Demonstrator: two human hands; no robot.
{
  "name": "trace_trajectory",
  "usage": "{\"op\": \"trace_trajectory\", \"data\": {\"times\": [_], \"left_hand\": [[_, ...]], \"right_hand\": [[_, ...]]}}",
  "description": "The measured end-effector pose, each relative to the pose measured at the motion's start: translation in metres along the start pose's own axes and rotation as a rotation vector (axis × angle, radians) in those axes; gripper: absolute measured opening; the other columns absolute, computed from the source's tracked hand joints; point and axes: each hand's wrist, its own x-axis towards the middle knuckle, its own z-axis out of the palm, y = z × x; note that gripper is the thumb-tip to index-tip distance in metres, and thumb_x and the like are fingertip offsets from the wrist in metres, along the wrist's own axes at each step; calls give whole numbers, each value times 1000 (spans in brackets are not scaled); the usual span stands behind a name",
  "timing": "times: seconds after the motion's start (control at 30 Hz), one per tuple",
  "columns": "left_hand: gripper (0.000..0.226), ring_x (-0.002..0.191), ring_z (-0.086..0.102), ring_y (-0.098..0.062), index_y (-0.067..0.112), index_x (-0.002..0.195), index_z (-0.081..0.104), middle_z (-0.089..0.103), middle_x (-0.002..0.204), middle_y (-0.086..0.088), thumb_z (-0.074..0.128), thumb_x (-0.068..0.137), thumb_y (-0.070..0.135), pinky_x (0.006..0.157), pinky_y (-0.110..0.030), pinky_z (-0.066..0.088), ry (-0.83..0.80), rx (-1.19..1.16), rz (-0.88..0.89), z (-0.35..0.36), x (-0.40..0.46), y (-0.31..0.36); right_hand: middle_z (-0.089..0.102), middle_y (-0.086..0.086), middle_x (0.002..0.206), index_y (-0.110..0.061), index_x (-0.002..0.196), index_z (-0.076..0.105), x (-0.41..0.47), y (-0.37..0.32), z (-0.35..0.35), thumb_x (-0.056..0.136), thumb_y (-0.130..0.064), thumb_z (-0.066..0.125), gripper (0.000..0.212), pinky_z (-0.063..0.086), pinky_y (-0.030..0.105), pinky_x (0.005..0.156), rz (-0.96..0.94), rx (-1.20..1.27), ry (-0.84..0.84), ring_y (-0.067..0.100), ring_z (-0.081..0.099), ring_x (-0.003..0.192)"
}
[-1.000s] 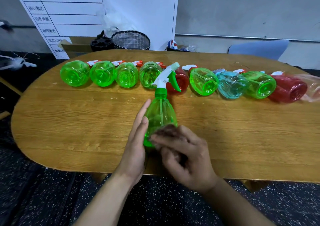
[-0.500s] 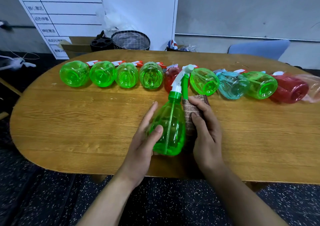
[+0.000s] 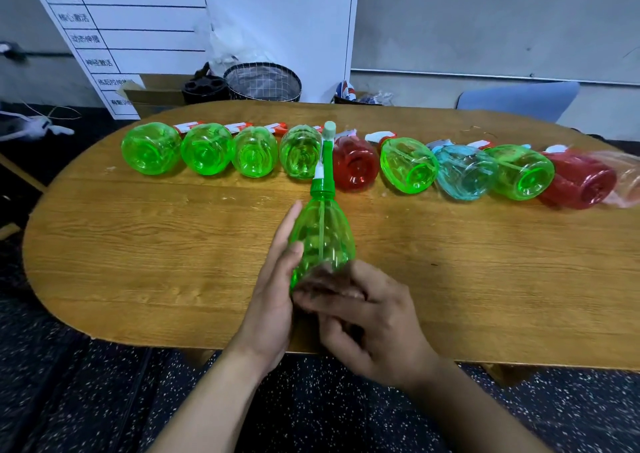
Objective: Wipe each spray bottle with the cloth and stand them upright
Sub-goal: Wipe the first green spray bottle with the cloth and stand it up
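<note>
A green spray bottle is tilted near the table's front edge, its nozzle pointing away from me. My left hand holds its left side, fingers behind it and thumb on the front. My right hand is blurred at the bottle's base and grips a brown cloth against it, mostly hidden under the fingers. Behind, several bottles lie on their sides in a row with bases towards me: green ones, a red one, a blue one, another red one.
The oval wooden table carries everything. Beyond its far edge stand a wire basket, a cardboard box, a whiteboard and a blue chair. Speckled dark floor lies below the near edge.
My right hand with the cloth has slid from the bottle's right side near the neck down to its base. The bottle has turned and its trigger now faces away.
</note>
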Motion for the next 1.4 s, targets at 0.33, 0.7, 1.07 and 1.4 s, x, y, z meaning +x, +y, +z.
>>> {"op": "trace_trajectory", "data": {"times": [0.33,0.7,1.07,1.4], "left_hand": [[53,157,38,-22,62,153,42,41,169,13,52,101,60,123,-66,32,-83,138,13,-1,2,-12],[52,155,41,-28,56,156,43,44,168,5,52,105,52,127,-62,26,-32,74,23,-4,3,-10],[53,157,39,-20,58,154,45,42,168,15,53,102,52,125,-64,31,-87,115,19,-1,3,-12],[49,148,52,-24,56,154,47,54,161,6,48,106,44,124,-58,34,-10,68,19,-2,3,-6]], "right_hand": [[64,-2,130,-19,137,69,29,10,-10,106,-19,55,33,47,20,97,416,132,369,9,61,119],[58,4,95,-20,123,79,8,3,-10,96,-17,63,32,53,32,68,89,59,49,14,58,79],[63,0,133,-26,140,66,29,8,-10,107,-25,54,35,48,18,98,417,126,269,5,61,122],[65,-6,103,-20,112,83,1,-4,-7,88,-10,66,31,47,16,80,63,103,-29,-6,56,88]]}}
